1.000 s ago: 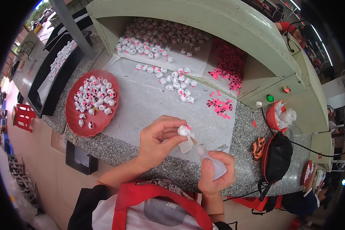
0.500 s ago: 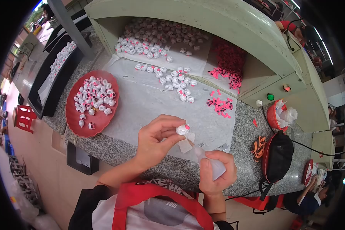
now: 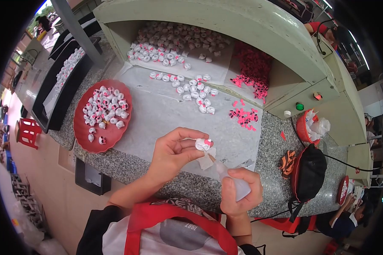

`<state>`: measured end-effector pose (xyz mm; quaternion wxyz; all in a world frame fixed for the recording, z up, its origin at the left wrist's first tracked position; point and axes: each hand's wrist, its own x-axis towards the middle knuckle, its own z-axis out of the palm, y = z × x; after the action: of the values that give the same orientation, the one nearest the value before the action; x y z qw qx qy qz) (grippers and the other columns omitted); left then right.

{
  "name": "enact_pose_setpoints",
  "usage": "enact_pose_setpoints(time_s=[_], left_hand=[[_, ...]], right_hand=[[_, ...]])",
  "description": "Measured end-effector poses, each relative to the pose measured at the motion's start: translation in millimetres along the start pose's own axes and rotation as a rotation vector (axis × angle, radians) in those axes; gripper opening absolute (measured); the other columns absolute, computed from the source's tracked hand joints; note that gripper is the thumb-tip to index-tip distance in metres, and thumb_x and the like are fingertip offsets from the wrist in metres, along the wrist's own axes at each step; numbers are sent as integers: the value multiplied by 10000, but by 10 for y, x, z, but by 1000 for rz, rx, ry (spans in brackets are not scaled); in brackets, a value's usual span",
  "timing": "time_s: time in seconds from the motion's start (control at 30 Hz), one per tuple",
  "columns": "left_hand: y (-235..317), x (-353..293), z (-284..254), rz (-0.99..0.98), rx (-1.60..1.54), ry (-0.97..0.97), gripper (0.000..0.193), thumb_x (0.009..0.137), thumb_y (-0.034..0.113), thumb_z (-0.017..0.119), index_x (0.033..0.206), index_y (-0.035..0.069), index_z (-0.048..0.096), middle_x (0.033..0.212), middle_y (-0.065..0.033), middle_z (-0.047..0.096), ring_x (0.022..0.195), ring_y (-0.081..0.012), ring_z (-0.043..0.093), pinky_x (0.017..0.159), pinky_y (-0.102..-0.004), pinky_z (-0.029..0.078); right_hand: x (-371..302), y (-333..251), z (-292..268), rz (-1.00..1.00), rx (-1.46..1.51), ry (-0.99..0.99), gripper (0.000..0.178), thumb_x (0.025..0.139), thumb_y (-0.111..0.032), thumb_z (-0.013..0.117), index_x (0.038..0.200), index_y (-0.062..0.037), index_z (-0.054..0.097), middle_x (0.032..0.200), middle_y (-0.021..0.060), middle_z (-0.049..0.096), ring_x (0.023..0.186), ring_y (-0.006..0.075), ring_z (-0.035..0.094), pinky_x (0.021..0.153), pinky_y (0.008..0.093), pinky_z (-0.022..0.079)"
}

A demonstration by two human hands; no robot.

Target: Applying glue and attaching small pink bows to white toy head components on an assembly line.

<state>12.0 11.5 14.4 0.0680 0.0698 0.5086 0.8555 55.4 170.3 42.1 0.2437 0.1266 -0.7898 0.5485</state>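
Note:
My left hand [image 3: 172,152] pinches a small white part [image 3: 203,145] with a red-pink piece on it, held above the grey stone counter. My right hand [image 3: 240,194] is wrapped around a small clear squeeze bottle [image 3: 233,182], its thin nozzle pointing up-left and touching the underside of the white part. More white parts lie loose on a pale sheet [image 3: 170,110] ahead of my hands. A red round tray [image 3: 83,136] at the left holds several finished white parts with red spots.
Pink pieces [image 3: 244,116] lie scattered on the sheet, with a larger pile [image 3: 252,66] inside the green cabinet opening. A red basket [image 3: 307,127] and a black bag [image 3: 309,172] sit at the right. Black trays [image 3: 51,91] stand at far left. Another person [image 3: 342,223] sits lower right.
My left hand has turned the white part slightly, so the red-pink piece faces up. The bottle nozzle stays against the part; both hands remain in nearly the same place.

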Motion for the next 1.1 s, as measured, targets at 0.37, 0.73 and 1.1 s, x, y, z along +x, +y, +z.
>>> enact_pose_setpoints(time_s=[0.37,0.73,1.1], left_hand=[[21,5,2,-93,-76,18,326,712,-121,568,1016,-31,493,1036,-159,561,972,-281,568,863,-368,450],[11,21,21,-100,-51,18,328,708,-123,564,1018,-39,491,1021,-154,568,962,-270,575,848,-348,459],[-205,20,82,-236,69,-2,296,723,-124,548,1004,-45,502,945,-131,598,926,-204,589,816,-285,464]], right_hand=[[-6,46,-60,25,10,40,161,722,-102,596,833,1,541,744,98,582,618,129,539,565,231,429],[17,31,-25,101,16,57,163,720,-117,586,817,12,566,719,92,596,596,134,552,537,241,440],[467,1859,-410,750,-291,77,295,645,-151,685,858,-26,524,791,119,605,744,212,617,591,314,468]])
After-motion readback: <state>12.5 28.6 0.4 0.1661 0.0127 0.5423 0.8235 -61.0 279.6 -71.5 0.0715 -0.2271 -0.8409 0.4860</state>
